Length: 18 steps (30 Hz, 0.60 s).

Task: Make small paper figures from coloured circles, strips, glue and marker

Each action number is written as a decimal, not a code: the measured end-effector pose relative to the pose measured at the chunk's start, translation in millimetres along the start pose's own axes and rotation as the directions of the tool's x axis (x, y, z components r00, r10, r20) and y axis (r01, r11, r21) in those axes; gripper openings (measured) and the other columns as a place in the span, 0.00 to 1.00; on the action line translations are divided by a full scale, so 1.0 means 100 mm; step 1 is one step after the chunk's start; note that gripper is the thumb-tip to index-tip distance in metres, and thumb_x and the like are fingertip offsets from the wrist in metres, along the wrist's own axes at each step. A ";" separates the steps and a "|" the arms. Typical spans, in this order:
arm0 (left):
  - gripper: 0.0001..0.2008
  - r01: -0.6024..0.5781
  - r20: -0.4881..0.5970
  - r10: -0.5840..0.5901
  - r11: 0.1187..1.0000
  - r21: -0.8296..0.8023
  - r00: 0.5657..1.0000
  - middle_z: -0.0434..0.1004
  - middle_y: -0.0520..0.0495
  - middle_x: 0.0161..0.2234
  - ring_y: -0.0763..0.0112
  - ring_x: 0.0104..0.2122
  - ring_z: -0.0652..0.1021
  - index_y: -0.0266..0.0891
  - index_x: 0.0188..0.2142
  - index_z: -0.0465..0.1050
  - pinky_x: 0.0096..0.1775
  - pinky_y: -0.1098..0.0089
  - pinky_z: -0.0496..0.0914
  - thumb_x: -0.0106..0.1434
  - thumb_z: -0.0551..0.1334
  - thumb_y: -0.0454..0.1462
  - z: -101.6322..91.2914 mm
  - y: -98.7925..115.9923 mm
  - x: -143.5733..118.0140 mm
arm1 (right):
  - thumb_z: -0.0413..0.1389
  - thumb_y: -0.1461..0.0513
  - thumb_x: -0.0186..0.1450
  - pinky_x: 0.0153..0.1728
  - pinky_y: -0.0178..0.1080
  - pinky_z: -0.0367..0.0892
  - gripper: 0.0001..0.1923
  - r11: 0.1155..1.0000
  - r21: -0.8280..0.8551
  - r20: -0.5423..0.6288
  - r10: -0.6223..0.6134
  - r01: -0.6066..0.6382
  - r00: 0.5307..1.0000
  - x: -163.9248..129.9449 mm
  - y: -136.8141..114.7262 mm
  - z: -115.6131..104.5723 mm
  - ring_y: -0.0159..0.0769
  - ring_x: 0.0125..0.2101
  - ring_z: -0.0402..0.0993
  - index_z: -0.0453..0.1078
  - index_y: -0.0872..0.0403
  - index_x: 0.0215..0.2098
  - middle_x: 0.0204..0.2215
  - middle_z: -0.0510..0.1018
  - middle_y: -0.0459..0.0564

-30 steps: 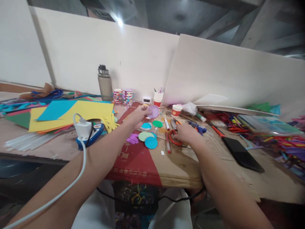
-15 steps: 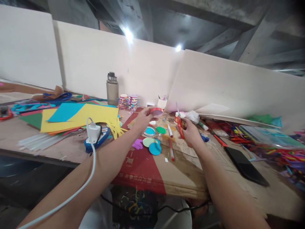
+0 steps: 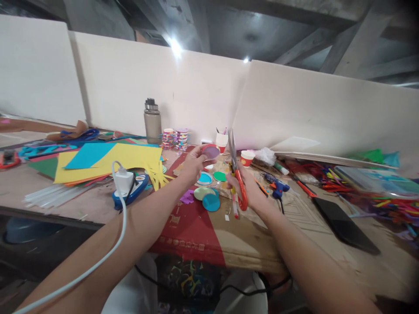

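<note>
My left hand (image 3: 192,165) pinches a purple disc with a red rim (image 3: 212,152) and keeps it tilted above the cardboard. In my right hand (image 3: 250,187) is a pair of scissors (image 3: 241,192) with orange-red handles, the blades pointing up. Their yellow inner grips show by my fingers. Below and between the hands lie a blue paper circle (image 3: 211,203), a pale green circle (image 3: 200,193), a darker green circle (image 3: 219,176) and a white-rimmed blue circle (image 3: 204,178). Behind the scissors a red-capped marker (image 3: 235,212) is partly hidden.
A paper cup (image 3: 248,157) and a pen cup (image 3: 221,140) stand behind. To the right are a blue glue gun (image 3: 279,188) and a black phone (image 3: 343,224). Left lie yellow sheets (image 3: 131,152) and a power strip (image 3: 131,192) whose white cable (image 3: 119,237) crosses my left forearm.
The scissors have come nearer and to the left, swinging more upright in my right hand. In my left hand the disc has turned, so its purple face shows more.
</note>
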<state>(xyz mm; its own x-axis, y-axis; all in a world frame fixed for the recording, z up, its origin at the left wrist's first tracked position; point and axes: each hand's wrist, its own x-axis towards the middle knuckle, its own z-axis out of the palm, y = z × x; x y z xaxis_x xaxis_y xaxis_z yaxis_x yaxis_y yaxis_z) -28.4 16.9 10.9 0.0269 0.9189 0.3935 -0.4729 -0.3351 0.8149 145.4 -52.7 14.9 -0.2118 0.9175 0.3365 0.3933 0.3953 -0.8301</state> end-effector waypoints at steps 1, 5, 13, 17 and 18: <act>0.15 0.004 -0.023 -0.004 1.000 -0.009 1.000 0.75 0.49 0.40 0.69 0.40 0.77 0.40 0.38 0.71 0.40 0.66 0.74 0.49 0.66 0.32 0.00 0.00 0.00 | 0.53 0.52 0.62 0.26 0.35 0.67 0.13 1.000 0.009 0.005 0.018 -0.018 1.000 -0.01 -0.02 0.00 0.33 0.24 0.70 0.63 0.50 0.41 0.24 0.71 0.42; 0.16 0.004 -0.093 -0.005 1.000 -0.011 0.996 0.75 0.50 0.39 0.70 0.39 0.77 0.41 0.39 0.70 0.40 0.65 0.74 0.48 0.65 0.32 -0.01 0.03 0.02 | 0.53 0.46 0.62 0.22 0.35 0.66 0.18 0.998 -0.011 0.095 0.069 -0.068 0.993 -0.05 -0.07 0.02 0.32 0.20 0.69 0.61 0.50 0.29 0.21 0.71 0.44; 0.17 0.026 -0.085 -0.025 1.000 0.008 0.996 0.75 0.53 0.37 0.72 0.35 0.77 0.41 0.38 0.67 0.40 0.65 0.74 0.47 0.64 0.32 0.00 0.03 0.02 | 0.53 0.45 0.62 0.20 0.35 0.64 0.19 0.996 -0.049 0.144 0.085 -0.078 0.986 -0.07 -0.10 0.01 0.33 0.18 0.68 0.63 0.50 0.25 0.20 0.72 0.45; 0.16 0.032 -0.028 -0.030 0.999 0.042 0.999 0.74 0.54 0.34 0.73 0.33 0.77 0.41 0.37 0.63 0.38 0.65 0.75 0.47 0.63 0.31 0.00 0.00 0.01 | 0.50 0.43 0.64 0.22 0.35 0.65 0.22 0.995 -0.086 0.164 0.070 -0.056 0.984 -0.07 -0.15 -0.02 0.32 0.18 0.68 0.63 0.51 0.23 0.18 0.70 0.45; 0.17 0.029 -0.013 -0.029 0.998 0.049 1.000 0.74 0.55 0.33 0.73 0.33 0.77 0.41 0.37 0.63 0.38 0.65 0.75 0.47 0.64 0.31 0.00 -0.01 0.00 | 0.50 0.43 0.64 0.22 0.35 0.65 0.23 0.994 -0.094 0.168 0.070 -0.055 0.983 -0.07 -0.16 -0.02 0.32 0.18 0.67 0.63 0.51 0.23 0.17 0.70 0.44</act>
<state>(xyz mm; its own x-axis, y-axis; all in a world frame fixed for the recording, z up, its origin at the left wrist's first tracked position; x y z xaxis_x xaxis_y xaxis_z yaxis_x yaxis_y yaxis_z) -27.8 17.3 10.7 0.0288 0.9308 0.3644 -0.4279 -0.3180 0.8460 142.5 -65.5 26.6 -0.3312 0.9227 0.1975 0.4866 0.3463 -0.8021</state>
